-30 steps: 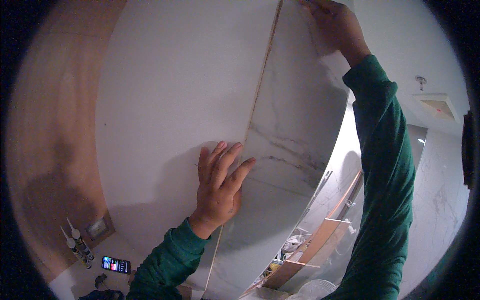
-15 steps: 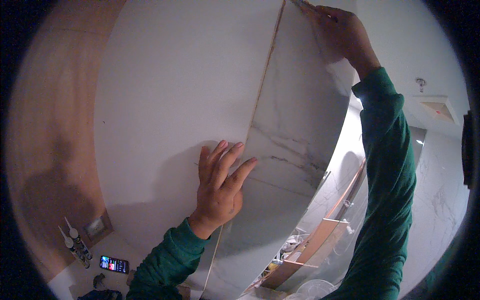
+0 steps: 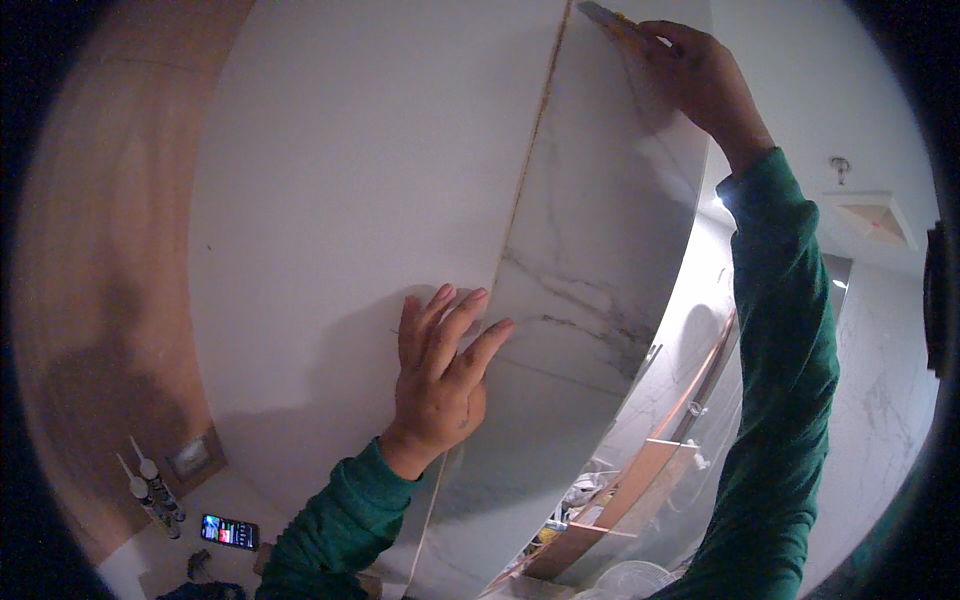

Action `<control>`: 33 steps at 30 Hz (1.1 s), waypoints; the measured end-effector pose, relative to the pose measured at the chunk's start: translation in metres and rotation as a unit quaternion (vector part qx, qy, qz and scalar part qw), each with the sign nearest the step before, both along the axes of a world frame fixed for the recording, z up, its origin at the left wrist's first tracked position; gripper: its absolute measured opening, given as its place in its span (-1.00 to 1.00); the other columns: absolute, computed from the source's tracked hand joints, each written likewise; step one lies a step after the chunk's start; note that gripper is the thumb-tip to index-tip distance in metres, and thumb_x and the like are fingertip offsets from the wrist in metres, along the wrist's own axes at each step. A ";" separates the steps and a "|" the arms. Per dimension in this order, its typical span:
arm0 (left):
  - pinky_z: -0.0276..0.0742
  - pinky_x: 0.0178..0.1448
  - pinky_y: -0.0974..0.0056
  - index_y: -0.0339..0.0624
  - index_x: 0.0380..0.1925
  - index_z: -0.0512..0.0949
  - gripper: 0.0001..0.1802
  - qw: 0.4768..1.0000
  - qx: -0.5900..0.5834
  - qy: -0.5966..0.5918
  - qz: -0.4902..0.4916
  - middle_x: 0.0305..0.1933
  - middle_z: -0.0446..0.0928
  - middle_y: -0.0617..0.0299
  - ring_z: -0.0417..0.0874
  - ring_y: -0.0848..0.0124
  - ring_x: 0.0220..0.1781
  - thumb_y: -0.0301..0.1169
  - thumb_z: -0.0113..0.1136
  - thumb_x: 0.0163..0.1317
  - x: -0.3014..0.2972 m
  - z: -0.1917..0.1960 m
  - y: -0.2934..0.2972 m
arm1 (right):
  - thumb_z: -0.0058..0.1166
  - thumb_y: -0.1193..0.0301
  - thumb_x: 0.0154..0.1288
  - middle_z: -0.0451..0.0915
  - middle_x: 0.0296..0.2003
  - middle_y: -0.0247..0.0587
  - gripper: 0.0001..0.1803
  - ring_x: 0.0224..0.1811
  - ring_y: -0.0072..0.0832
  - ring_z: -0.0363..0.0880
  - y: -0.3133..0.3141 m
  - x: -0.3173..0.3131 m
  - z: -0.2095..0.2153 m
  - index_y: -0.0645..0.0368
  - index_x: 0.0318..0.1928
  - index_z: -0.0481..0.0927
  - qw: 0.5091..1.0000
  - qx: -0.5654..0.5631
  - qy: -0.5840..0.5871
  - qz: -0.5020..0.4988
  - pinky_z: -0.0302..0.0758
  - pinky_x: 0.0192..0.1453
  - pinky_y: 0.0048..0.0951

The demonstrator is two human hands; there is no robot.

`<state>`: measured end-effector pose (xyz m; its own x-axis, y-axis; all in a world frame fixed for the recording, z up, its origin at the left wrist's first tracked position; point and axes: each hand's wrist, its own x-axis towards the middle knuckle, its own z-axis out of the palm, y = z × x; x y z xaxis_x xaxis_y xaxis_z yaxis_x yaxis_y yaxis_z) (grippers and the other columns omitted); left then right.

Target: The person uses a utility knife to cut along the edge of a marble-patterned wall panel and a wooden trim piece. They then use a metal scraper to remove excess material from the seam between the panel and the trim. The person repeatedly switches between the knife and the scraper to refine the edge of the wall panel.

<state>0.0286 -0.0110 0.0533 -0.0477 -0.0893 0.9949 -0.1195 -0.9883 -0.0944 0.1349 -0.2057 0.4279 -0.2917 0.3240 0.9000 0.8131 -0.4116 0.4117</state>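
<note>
My left hand point(image 3: 437, 400) lies against the white wall point(image 3: 350, 180), fingers spread and empty, its fingertips beside the narrow yellowish-brown seam point(image 3: 527, 165) that separates the wall from the marbled panel point(image 3: 600, 230). High up, my right hand point(image 3: 700, 85) is closed on a slim scraper-like tool point(image 3: 603, 16). The tool has a flat grey tip and yellowish smears; its rear part is hidden in my fingers. That tip is close to the seam near the top, and I cannot tell whether it touches the panel.
Two cartridges with long nozzles point(image 3: 150, 490) stand at lower left near a lit phone point(image 3: 229, 531). A wood-toned panel point(image 3: 110, 220) borders the wall on the left. Past the marbled panel's right edge are cluttered shelving point(image 3: 610, 500) and a round fan-like grille point(image 3: 632, 580).
My right hand has shifted slightly down and to the right, bringing more of the tool's tip into view. My left hand has stayed in place.
</note>
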 end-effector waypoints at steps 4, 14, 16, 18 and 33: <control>-0.05 0.67 -0.31 -0.03 0.16 0.67 -0.41 1.000 0.005 0.002 0.006 0.49 0.40 0.07 0.26 -0.08 0.59 -0.67 0.13 0.10 0.002 -0.001 -0.001 | 0.05 0.29 0.54 0.74 0.01 0.05 -0.57 0.00 -0.06 0.75 -0.002 0.015 0.011 0.13 0.32 0.56 0.924 -0.033 -0.344 -0.164 0.68 0.08 -0.17; -0.08 0.67 -0.31 0.00 0.20 0.66 -0.43 1.000 -0.001 0.000 0.012 0.49 0.41 0.05 0.28 -0.07 0.59 -0.64 0.12 0.17 0.000 0.000 -0.002 | -0.02 0.44 0.49 0.67 -0.14 0.17 -0.53 -0.10 0.10 0.68 -0.001 -0.009 -0.101 0.23 0.36 0.45 0.979 -0.064 -0.178 -0.079 0.60 0.03 -0.04; -0.05 0.67 -0.30 -0.06 0.13 0.68 -0.47 1.000 -0.002 0.003 0.008 0.46 0.43 0.03 0.28 -0.09 0.57 -0.68 0.12 0.15 0.003 0.003 -0.007 | 0.01 0.49 0.38 0.65 -0.38 0.15 -0.50 -0.31 0.09 0.67 -0.005 -0.004 -0.120 0.20 0.33 0.44 0.987 -0.075 -0.143 -0.012 0.59 -0.22 0.02; -0.03 0.67 -0.30 -0.06 0.13 0.68 -0.46 1.000 -0.002 0.000 0.014 0.46 0.44 0.03 0.30 -0.09 0.57 -0.69 0.13 0.14 0.004 0.005 -0.009 | 0.02 0.50 0.35 0.65 -0.45 0.13 -0.52 -0.38 0.09 0.67 -0.006 -0.009 -0.134 0.21 0.28 0.44 0.990 -0.071 -0.121 0.002 0.59 -0.30 0.05; -0.01 0.67 -0.28 -0.04 0.12 0.68 -0.48 0.999 0.003 -0.003 0.033 0.46 0.44 0.02 0.31 -0.08 0.56 -0.67 0.14 0.15 0.002 0.002 -0.006 | -0.03 0.44 0.39 0.67 -0.46 0.23 -0.69 -0.38 0.21 0.67 0.030 -0.018 -0.132 0.35 0.06 0.51 0.995 -0.049 -0.042 0.080 0.59 -0.25 0.17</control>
<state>0.0306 -0.0173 0.0555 -0.0469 -0.0976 0.9941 -0.0525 -0.9936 -0.1000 0.1172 -0.1757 0.2957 -0.4202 0.3529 0.8360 0.8255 -0.2339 0.5136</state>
